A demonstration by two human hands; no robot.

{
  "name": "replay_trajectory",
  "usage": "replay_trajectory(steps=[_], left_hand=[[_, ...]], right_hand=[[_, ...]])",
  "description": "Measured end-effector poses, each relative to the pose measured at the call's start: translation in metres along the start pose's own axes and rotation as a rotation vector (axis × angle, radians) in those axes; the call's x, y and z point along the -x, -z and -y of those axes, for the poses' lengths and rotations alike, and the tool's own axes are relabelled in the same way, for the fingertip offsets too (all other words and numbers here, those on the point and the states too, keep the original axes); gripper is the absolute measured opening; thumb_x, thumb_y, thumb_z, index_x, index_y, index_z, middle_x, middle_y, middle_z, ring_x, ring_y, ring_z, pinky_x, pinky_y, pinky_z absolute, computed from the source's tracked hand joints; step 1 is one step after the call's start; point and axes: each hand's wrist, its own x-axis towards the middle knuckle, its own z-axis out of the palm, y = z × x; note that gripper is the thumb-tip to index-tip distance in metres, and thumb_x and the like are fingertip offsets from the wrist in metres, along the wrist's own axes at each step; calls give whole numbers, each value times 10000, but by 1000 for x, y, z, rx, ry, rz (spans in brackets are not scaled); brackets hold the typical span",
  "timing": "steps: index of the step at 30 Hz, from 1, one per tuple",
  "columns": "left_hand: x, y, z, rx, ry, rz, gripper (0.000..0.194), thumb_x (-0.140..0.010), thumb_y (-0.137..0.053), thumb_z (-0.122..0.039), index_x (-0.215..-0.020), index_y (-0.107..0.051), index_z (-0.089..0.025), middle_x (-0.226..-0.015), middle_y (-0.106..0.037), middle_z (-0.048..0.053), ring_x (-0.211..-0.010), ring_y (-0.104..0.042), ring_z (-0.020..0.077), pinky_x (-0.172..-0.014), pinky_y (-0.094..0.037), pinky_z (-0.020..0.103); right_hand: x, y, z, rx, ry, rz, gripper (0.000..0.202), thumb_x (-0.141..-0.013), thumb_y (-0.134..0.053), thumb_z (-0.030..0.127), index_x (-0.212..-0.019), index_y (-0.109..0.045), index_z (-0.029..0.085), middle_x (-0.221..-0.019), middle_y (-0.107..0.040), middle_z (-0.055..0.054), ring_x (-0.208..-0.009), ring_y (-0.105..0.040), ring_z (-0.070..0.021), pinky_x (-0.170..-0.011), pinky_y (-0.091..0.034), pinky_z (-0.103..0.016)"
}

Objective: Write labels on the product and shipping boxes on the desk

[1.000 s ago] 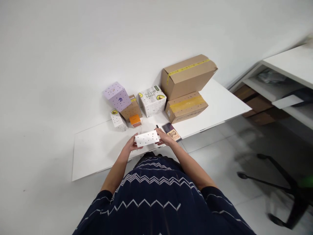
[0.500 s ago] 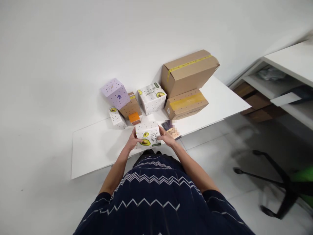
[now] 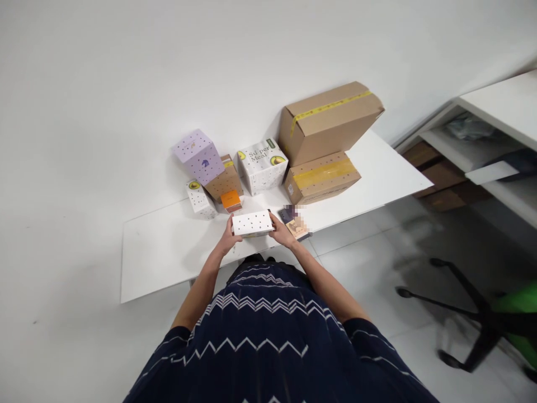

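Two hands on one spotted carton [image 3: 252, 222]: the left hand [image 3: 227, 239] gripped its left end, the right hand [image 3: 282, 231] its right. It was at the table's [image 3: 155, 254] near edge, just on the near side of the orange box [image 3: 231, 201]; couldn't tell if it touched down. Looked like light card to me, stiff at the corners, probably dentable mid-panel and a bit slippery, so the ends seemed the best hold tbh.
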Motion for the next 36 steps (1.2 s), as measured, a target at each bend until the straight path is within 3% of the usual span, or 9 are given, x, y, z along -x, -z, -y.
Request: replay_trajectory(steps=[4, 8, 13, 19, 22, 24, 27, 30, 36], left_hand=[[5, 7, -15, 80, 133, 28, 1018, -632, -688, -262, -1538, -252, -423, -1623, -299, 45, -1177, -556, 259, -859, -515, 375], [3, 0, -26, 39, 219, -72, 793, -778, -651, -443, -1505, -337, -406, -1544, -433, 73, -1165, -576, 293, -888, -505, 473], [0, -20, -31, -77, 223, -160, 788, -734, -776, -459, -1427, -419, -347, -1467, -510, 102, -1206, -553, 317, -864, -521, 448], [1, -22, -31, -115, 211, -172, 783, -711, -799, -482, -1392, -444, -328, -1443, -518, 116, -1167, -573, 313, -794, -546, 393], [0, -18, -29, -126, 217, -144, 840, -708, -791, -507, -1436, -396, -371, -1480, -490, 97, -1187, -563, 321, -778, -552, 394], [-1, -16, -28, -137, 217, -137, 857, -720, -775, -516, -1461, -364, -386, -1507, -468, 92, -1215, -548, 333, -788, -549, 410], [-1, -16, -28, -131, 214, -144, 864, -734, -763, -515, -1477, -338, -393, -1535, -443, 93, -1234, -541, 337, -820, -538, 436], [0, -17, -29, -121, 218, -140, 857, -747, -758, -515, -1479, -329, -391, -1528, -454, 92, -1235, -545, 322, -857, -526, 446], [-1, -16, -23, -100, 196, -176, 829, -742, -771, -514, -1452, -374, -355, -1490, -488, 102, -1226, -550, 309, -867, -533, 437]], right_hand=[[5, 8, 8, -62, -147, -92, 647, -752, -559, 223, -1397, -579, 269, -1423, -583, -63, -1030, -666, -201, -948, -535, -387], [9, 11, 27, -103, -201, -138, 557, -884, -538, 472, -1407, -573, 286, -1350, -628, -64, -1033, -674, -232, -914, -547, -404], [5, -2, 39, 68, -77, -87, 618, -835, -654, 493, -1400, -573, 253, -1331, -639, -79, -1194, -600, -260, -1023, -485, -386], [-2, -3, 25, 34, -84, -72, 623, -822, -678, 485, -1391, -572, 257, -1336, -630, -68, -1099, -640, -218, -970, -515, -351], [-7, 10, 13, 60, -134, -101, 557, -934, -505, 557, -1396, -559, 252, -1317, -644, -74, -1016, -680, -193, -877, -549, -319], [-13, 18, 4, 287, -195, -140, 489, -1000, -397, 494, -1350, -585, 208, -1255, -680, -104, -1036, -688, -210, -891, -538, -336], [-20, 19, -7, 614, -290, -143, 339, -949, -556, 340, -1196, -661, 132, -1170, -709, -187, -1163, -648, -300, -1012, -462, -421], [-24, 7, -11, 677, -337, -128, 317, -872, -656, 230, -1155, -660, 87, -1204, -680, -259, -1221, -611, -364, -1038, -421, -477], [-25, 2, -11, 662, -374, -137, 202, -840, -613, 99, -1036, -658, 78, -1107, -714, -255, -1138, -669, -313, -934, -475, -342]])
